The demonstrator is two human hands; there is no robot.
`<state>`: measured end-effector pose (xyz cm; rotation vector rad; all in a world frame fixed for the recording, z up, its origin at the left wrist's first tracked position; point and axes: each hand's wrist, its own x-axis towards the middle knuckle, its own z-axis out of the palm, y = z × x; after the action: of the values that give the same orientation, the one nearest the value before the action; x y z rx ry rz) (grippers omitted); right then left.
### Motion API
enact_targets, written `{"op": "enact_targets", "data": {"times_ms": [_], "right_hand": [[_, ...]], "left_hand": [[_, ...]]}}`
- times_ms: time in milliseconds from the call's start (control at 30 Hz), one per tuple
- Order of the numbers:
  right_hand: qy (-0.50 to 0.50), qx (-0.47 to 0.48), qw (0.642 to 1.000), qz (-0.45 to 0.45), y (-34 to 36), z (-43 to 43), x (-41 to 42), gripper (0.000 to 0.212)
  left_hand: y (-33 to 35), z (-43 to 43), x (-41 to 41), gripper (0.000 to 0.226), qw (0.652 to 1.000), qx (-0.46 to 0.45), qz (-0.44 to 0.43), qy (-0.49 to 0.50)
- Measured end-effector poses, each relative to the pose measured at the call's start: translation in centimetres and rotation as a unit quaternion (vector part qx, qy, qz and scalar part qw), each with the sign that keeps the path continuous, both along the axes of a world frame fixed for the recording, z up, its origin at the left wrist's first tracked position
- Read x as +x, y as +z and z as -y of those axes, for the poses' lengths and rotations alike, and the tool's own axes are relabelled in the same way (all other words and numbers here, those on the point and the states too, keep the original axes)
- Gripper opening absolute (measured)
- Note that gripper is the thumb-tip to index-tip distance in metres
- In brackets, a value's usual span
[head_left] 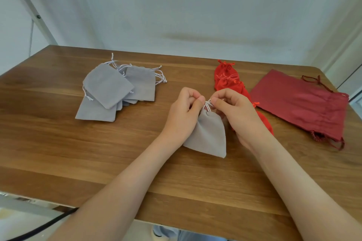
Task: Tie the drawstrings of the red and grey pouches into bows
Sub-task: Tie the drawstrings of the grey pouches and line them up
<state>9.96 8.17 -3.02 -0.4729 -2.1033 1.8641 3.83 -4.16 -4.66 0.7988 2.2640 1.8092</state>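
A small grey pouch (209, 135) lies on the wooden table (58, 143) in front of me, its neck gathered tight. Its pale drawstrings (208, 104) rise from the neck between my two hands. My left hand (183, 115) pinches the strings from the left with thumb and forefinger. From the right, my right hand (237, 113) pinches them the same way. Behind my right hand lie small red pouches (228, 80), partly hidden by it. A loose heap of several grey pouches (115, 90) with pale strings sits at the back left.
A larger dark red drawstring bag (301, 103) lies flat at the right, near the table's right edge. A white wall stands right behind the table. A black cable (39, 227) hangs below the front left edge.
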Motion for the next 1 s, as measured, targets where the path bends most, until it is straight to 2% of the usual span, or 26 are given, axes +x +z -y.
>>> {"op": "enact_targets", "data": {"times_ms": [100,200,433,533,767,867,1000], "right_hand": [[-0.008,0.103,0.995,-0.015,-0.21,-0.35,-0.01,0.013],[0.0,0.163,0.986,-0.032,-0.06,-0.64,-0.01,0.012],[-0.013,0.235,0.97,-0.06,0.05,-0.55,0.08,0.01],[-0.023,0.255,0.964,-0.069,0.0,-0.39,0.06,0.011],[-0.061,0.247,0.964,-0.082,0.11,-0.19,0.19,0.008],[-0.073,0.232,0.969,-0.048,-0.03,-0.16,0.21,0.008],[-0.027,0.16,0.987,0.016,-0.18,-0.08,0.13,0.009]], "left_hand": [[-0.07,0.24,-0.35,0.005,0.999,-0.012,0.037,-0.021],[-0.08,0.32,-0.46,0.004,0.993,0.025,0.088,-0.08],[-0.04,0.3,-0.84,0.016,0.978,0.038,0.16,-0.13],[0.27,0.42,-0.93,0.012,0.977,0.029,0.171,-0.121],[0.32,0.42,-0.82,0.01,0.99,-0.011,0.128,-0.063],[0.37,0.41,-0.89,0.011,0.996,-0.007,0.088,-0.023],[0.26,0.37,-0.72,0.011,0.999,0.0,0.046,0.018]]}}
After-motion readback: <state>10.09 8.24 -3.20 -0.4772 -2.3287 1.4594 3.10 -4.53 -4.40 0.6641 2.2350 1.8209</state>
